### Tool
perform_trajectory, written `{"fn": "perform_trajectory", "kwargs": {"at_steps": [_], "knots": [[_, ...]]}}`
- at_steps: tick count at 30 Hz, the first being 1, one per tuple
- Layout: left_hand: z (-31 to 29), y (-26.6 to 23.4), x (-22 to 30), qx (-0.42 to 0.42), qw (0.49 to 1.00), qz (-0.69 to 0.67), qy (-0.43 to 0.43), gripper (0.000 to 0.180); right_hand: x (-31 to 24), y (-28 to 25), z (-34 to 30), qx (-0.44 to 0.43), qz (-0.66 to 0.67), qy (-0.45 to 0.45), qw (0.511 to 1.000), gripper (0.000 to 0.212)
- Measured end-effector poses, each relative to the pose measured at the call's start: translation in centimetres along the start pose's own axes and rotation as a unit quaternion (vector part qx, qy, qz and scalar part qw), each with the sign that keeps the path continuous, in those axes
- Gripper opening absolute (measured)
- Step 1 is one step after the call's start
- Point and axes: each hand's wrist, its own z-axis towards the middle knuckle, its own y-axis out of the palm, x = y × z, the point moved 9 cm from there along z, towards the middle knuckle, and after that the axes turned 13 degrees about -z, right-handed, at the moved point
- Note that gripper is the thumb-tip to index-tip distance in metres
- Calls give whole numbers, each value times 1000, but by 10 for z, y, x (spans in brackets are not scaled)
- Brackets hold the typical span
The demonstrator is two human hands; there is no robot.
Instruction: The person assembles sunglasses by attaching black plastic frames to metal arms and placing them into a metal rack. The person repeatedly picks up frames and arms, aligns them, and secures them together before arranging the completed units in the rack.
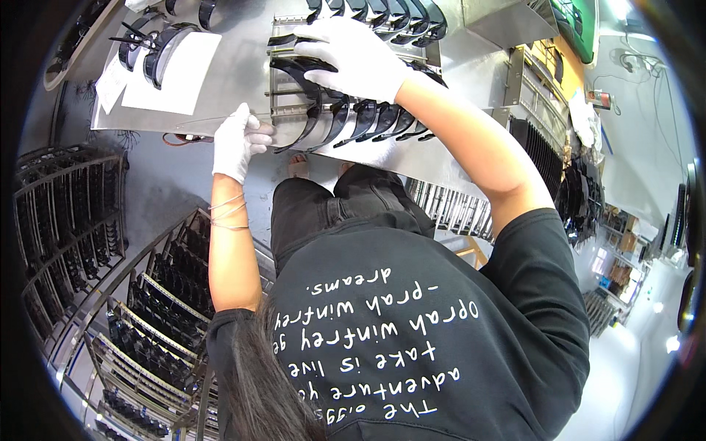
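Observation:
My right hand [353, 59], in a white glove, reaches over a metal rack [270, 103] on the bench. Its fingers and thumb close around a glossy black curved piece [292, 67] at the rack's left end; part of that piece is hidden under the palm. More black curved pieces [365, 117] stand in a row along the rack's near side, with another row [397, 18] on the far side. My left hand [241, 143], also gloved, is at the bench's front edge beside the rack's near left corner. Its fingers are apart and partly bent, with nothing visible in them.
White paper sheets [173, 88] lie on the metal bench [243, 44] at left, with black curved pieces [165, 51] on them. Tall racks [147, 323] filled with black parts stand at lower left. Further black parts [540, 154] hang at right, near a green bin [577, 29].

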Motion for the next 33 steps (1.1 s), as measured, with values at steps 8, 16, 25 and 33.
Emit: {"fn": "perform_trajectory", "kwargs": {"at_steps": [8, 16, 25, 33], "knots": [[9, 2, -12, -76, 996, -17, -32, 43, 1, 3, -2, -12, -9, -5, 1000, 42], [18, 4, -13, -131, 982, -42, -133, 50, 6, -10, -7, -41, 14, -14, 999, 48], [11, -16, 16, 54, 998, 36, -4, 47, 10, -12, -17, -17, 7, -36, 999, 46], [13, -4, -9, -96, 983, -78, -133, 44, 14, -5, -19, -10, 8, -43, 999, 44]]}}
